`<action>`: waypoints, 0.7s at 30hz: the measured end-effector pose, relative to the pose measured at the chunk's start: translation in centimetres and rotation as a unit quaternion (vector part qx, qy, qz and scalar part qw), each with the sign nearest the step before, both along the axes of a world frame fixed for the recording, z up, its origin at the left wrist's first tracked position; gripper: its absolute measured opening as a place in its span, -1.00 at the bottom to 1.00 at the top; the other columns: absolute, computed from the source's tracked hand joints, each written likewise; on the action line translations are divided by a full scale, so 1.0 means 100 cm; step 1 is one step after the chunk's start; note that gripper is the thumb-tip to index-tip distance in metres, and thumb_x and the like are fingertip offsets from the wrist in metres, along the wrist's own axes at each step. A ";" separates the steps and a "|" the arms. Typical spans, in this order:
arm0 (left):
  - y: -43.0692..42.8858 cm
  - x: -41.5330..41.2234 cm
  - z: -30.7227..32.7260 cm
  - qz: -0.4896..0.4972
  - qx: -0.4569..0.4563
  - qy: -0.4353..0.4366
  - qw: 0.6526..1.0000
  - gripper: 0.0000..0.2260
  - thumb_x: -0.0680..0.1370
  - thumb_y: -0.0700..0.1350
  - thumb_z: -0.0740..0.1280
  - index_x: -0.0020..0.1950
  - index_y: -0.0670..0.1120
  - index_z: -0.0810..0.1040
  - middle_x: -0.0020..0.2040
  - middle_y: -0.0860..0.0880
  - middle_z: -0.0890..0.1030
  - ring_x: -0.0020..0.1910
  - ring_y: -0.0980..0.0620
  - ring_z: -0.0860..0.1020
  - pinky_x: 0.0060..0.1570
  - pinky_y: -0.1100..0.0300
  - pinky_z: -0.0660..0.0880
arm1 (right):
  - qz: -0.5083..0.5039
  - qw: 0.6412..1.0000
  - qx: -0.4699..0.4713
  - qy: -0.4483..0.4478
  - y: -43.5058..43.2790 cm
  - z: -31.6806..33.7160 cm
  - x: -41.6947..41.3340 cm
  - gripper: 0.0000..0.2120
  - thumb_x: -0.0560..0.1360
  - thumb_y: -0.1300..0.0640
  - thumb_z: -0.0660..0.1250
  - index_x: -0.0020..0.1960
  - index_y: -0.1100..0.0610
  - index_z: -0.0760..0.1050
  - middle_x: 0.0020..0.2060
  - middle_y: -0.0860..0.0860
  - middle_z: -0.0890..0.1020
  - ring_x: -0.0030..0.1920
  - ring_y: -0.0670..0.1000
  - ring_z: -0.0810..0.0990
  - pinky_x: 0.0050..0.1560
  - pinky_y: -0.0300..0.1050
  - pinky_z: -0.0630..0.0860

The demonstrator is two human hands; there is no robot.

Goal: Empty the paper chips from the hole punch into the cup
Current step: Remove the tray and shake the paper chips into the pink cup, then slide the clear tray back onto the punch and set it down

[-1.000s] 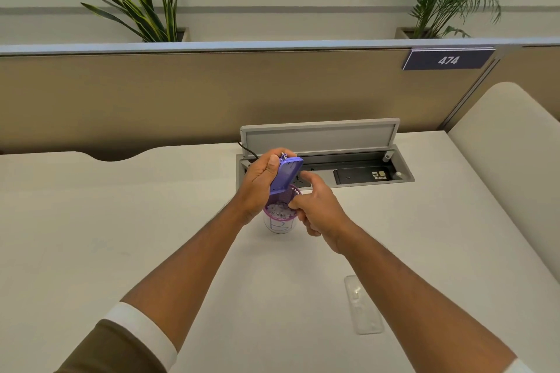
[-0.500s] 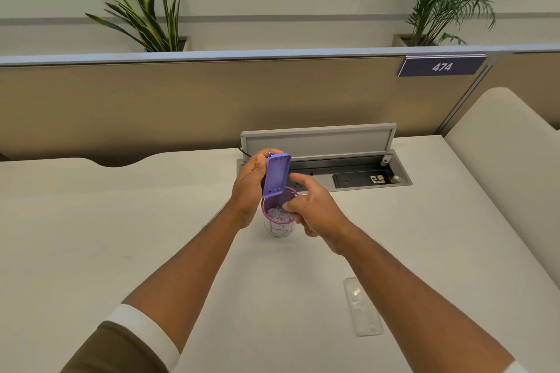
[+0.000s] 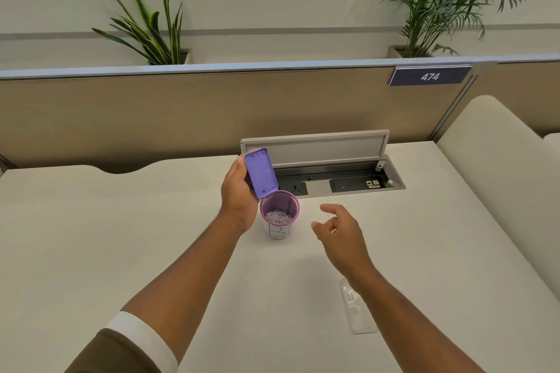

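My left hand [image 3: 238,194] grips a purple hole punch [image 3: 261,172], held upright with its flat underside facing me, its lower end just above the rim of the cup. The cup [image 3: 279,215] is a purple mesh cylinder with a white label, standing on the white desk [image 3: 121,236]. White paper chips [image 3: 278,217] lie inside it. My right hand [image 3: 341,228] hovers to the right of the cup, apart from it, fingers loosely spread and holding nothing.
A clear plastic cover [image 3: 359,312] lies on the desk near my right forearm. Behind the cup an open cable box [image 3: 333,182] with a raised grey lid is set into the desk. A beige partition [image 3: 181,118] and a cushioned seat [image 3: 500,175] bound the desk.
My right hand has let go of the cup and moved away to the right. The hole punch has turned from tilted over the cup to upright. The camera has tilted upward.
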State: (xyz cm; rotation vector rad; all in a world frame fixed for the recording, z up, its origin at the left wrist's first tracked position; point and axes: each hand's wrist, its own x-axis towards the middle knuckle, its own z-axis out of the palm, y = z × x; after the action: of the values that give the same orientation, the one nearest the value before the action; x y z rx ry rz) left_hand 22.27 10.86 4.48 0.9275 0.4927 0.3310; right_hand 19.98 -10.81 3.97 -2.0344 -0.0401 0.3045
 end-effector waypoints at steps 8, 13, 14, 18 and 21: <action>-0.013 -0.029 0.016 0.006 -0.105 -0.025 0.994 -0.58 0.72 0.09 0.11 0.38 -0.12 0.57 0.14 -0.13 0.67 -0.02 -0.09 0.62 0.02 0.01 0.56 | -0.068 0.989 -0.129 0.021 -0.070 -0.050 -0.041 -0.68 0.57 0.01 0.47 0.25 0.11 0.56 -0.27 0.02 0.68 -0.14 0.01 0.67 -0.09 -0.06 0.58; -0.038 -0.066 0.007 -0.003 -0.133 0.022 0.991 -0.57 0.73 0.08 0.10 0.42 -0.12 0.56 0.20 -0.18 0.65 0.03 -0.13 0.62 0.03 -0.01 0.57 | -0.107 0.966 -0.231 0.046 -0.097 -0.079 -0.073 -0.54 0.54 -0.14 0.45 0.33 0.07 0.52 0.18 0.09 0.62 0.15 0.15 0.65 0.04 0.02 0.54; -0.044 -0.074 0.005 -0.008 -0.136 0.032 0.990 -0.58 0.73 0.08 0.10 0.40 -0.11 0.57 0.21 -0.18 0.65 0.03 -0.14 0.62 0.01 -0.01 0.57 | -0.107 0.962 -0.246 0.050 -0.099 -0.082 -0.080 -0.52 0.53 -0.17 0.45 0.34 0.06 0.51 0.21 0.09 0.60 0.17 0.16 0.64 0.04 0.04 0.55; -0.063 -0.104 0.002 -0.025 -0.143 0.060 0.988 -0.62 0.74 0.05 0.08 0.37 -0.07 0.58 0.12 -0.14 0.68 -0.05 -0.09 0.63 -0.09 0.06 0.59 | -0.114 0.956 -0.266 0.048 -0.105 -0.088 -0.099 -0.43 0.48 -0.22 0.48 0.33 0.10 0.51 0.21 0.11 0.55 0.20 0.21 0.62 0.10 0.12 0.62; -0.073 -0.125 0.001 -0.031 -0.154 0.076 0.985 -0.62 0.74 0.06 0.09 0.39 -0.07 0.57 0.11 -0.14 0.70 0.02 -0.14 0.62 0.00 0.01 0.56 | -0.113 0.950 -0.287 0.046 -0.103 -0.085 -0.106 -0.40 0.45 -0.26 0.49 0.31 0.10 0.50 0.19 0.09 0.54 0.23 0.20 0.59 0.08 0.10 0.60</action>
State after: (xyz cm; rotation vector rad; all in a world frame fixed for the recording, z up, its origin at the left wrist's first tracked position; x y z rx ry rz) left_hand 9.79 3.59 4.61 0.6678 0.6348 0.1226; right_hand 9.39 -21.14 -4.54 -2.5666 0.3783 0.2871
